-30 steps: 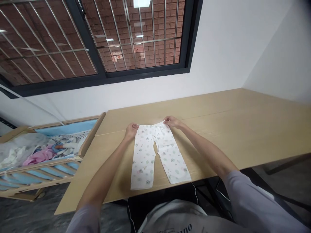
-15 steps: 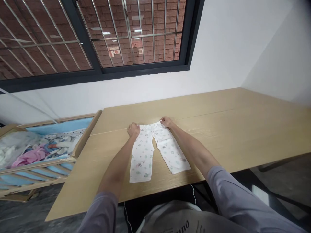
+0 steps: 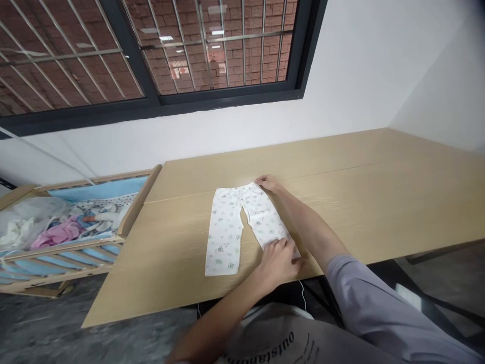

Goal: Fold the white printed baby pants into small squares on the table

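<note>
A small pair of white printed trousers [image 3: 224, 230] lies flat on the wooden table [image 3: 166, 253], waistband toward the wall and legs spread toward me. My left hand [image 3: 279, 258] is over the hem of the right-hand trouser leg, its fingers bent and closed on the cloth there; it covers most of that hem. At the right end of the waistband, my right hand [image 3: 268, 183] pinches the corner of the fabric. The left-hand leg of the trousers lies untouched.
A wooden cot [image 3: 131, 215] with blue lining stands left of the table, holding a pink cloth [image 3: 58, 233], other clothes and a clear plastic bag. Behind the table are a white wall [image 3: 341, 101] and a barred window. The table's near edge runs close to my body.
My left hand has left the left end of the waistband and moved down and right to the right-hand leg's hem. My right hand stays at its waistband corner. The view has shifted slightly.
</note>
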A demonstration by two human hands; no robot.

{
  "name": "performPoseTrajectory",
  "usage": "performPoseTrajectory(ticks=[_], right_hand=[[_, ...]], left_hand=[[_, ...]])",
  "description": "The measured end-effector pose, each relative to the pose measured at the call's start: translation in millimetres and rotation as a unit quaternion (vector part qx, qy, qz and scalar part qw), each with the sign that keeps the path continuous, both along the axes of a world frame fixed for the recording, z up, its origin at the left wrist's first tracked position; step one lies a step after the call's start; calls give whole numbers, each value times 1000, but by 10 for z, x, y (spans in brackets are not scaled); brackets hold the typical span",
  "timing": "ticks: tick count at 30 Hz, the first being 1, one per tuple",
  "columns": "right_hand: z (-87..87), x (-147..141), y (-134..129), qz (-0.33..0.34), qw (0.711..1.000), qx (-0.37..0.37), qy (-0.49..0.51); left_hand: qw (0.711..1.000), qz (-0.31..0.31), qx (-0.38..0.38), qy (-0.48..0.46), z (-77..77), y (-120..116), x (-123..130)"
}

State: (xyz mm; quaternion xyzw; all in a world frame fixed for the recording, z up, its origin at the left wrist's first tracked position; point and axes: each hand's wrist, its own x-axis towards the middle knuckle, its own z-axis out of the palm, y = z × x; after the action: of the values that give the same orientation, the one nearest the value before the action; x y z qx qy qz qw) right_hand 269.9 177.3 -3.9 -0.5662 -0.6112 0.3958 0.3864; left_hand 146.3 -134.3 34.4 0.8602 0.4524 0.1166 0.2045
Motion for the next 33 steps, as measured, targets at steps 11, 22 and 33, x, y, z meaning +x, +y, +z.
performPoseTrajectory(ticks=[11,22,33], right_hand=[[44,-69,-79,-9,999,-3,-32],[187,-134,-87,-21,997,-19,-67],[756,-596,10,26,995,-45,-86]], left_hand=[[994,-37,67,83,-184,31,164],[991,50,1,-125,-55,-91,-16],[797,262,-186,-511,224,-352,-754]])
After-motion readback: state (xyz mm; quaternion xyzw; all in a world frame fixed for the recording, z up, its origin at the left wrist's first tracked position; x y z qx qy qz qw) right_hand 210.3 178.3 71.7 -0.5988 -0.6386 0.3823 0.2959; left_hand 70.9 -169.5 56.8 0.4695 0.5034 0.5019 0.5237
